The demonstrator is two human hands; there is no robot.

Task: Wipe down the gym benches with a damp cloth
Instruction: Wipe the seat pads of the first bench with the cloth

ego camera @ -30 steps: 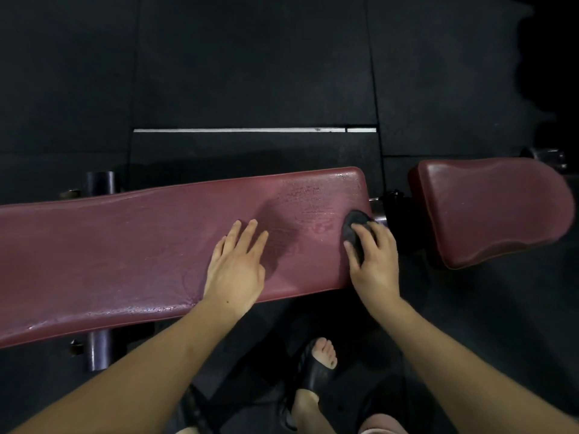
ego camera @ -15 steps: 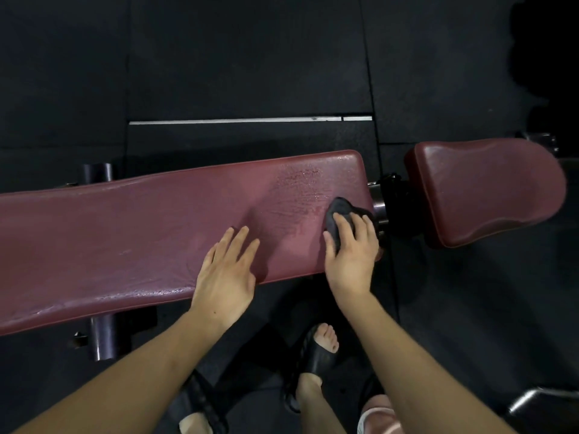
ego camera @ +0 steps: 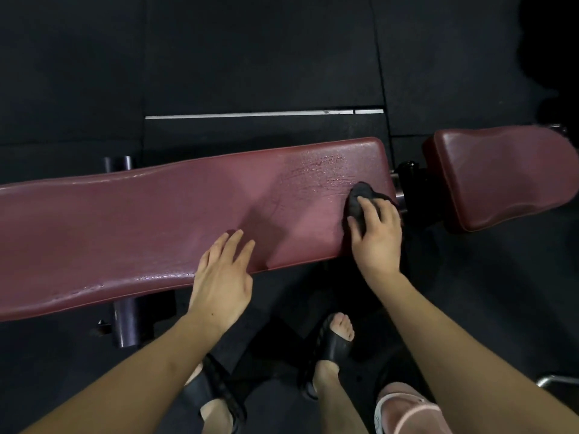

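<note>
A person's left hand [ego camera: 223, 278] rests flat, fingers straight, on the near edge of a maroon bench pad [ego camera: 141, 220]; the right hand [ego camera: 377, 236] presses a dark cloth [ego camera: 357, 202] against the pad's wet right end. No writing is legible.

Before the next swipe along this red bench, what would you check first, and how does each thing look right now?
1. Dark cloth under the right hand: ok.
2. Cloth on the long pad: ok, at its right end.
3. Left hand flat on the pad's near edge: ok, though it lies in a leftward swipe's path.
4. Wet sheen near the cloth: ok.
5. Short pad wiped: cannot tell.
</note>
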